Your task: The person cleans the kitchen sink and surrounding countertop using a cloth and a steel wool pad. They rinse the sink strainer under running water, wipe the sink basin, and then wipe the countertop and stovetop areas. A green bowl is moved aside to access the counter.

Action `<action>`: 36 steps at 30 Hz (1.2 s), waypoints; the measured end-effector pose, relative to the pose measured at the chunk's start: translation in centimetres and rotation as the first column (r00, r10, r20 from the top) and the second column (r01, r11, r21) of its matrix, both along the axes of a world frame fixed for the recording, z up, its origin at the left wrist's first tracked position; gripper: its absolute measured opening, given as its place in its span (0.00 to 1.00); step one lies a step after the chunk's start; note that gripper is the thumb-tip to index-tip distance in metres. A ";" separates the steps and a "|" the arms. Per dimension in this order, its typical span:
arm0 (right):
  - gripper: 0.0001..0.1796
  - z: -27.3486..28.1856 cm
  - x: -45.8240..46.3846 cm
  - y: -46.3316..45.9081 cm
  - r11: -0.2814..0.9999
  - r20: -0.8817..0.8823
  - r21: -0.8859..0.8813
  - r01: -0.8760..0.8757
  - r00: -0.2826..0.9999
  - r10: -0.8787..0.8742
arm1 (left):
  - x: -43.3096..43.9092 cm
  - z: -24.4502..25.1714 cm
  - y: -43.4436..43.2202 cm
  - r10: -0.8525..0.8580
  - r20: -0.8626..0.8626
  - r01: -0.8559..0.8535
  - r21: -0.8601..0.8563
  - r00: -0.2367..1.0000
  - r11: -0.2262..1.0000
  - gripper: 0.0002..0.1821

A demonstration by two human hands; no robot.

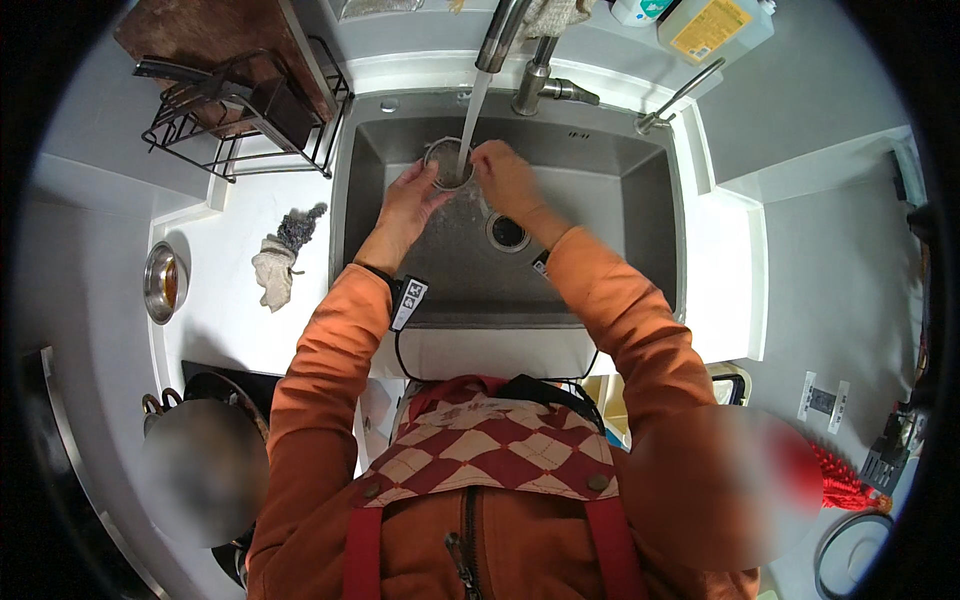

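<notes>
My left hand grips the left side of a small round container with a pale rim, possibly a sink strainer. Water pours into it from the faucet spout. At the container's right rim is my right hand, blurred, with its fingers curled; whether it holds anything is hidden. Both hands are over the stainless steel sink, and the round drain lies below my right hand.
To the left stands a black wire rack with a cutting board and a cleaver. A metal bowl and rags are on the left counter. Behind the sink are a faucet handle and a plastic jug.
</notes>
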State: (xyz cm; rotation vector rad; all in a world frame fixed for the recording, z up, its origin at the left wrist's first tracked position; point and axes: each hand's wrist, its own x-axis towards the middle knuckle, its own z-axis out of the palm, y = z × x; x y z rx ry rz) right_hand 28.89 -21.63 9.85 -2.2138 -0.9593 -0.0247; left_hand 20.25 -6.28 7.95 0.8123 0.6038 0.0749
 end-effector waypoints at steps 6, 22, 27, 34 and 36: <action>0.06 0.3 2.9 -4.2 0.986 -0.311 -0.156 0.064 0.944 -0.111 | 0.1 -0.6 0.2 -0.013 0.043 0.015 -0.038 0.999 0.999 0.15; 0.29 0.9 14.4 -6.9 0.833 -0.201 -0.156 0.531 0.809 -0.553 | -1.3 1.3 -1.1 -0.191 0.003 0.080 0.903 0.982 0.422 0.25; 0.37 -0.4 13.3 -4.6 0.848 -0.076 -0.184 0.498 0.852 -0.517 | -3.0 1.1 -0.5 -0.186 -0.099 0.133 0.974 0.977 0.183 0.25; 0.14 -4.6 10.6 -10.4 0.893 -0.486 -0.002 0.450 0.780 -0.394 | -4.5 0.2 -1.7 -0.303 -0.023 -0.026 0.987 0.953 -0.156 0.26; 0.14 -6.3 8.6 -12.0 0.929 -0.462 -0.142 0.341 0.808 -0.367 | -4.8 -0.2 -1.9 -0.296 -0.106 0.113 0.994 0.949 0.008 0.26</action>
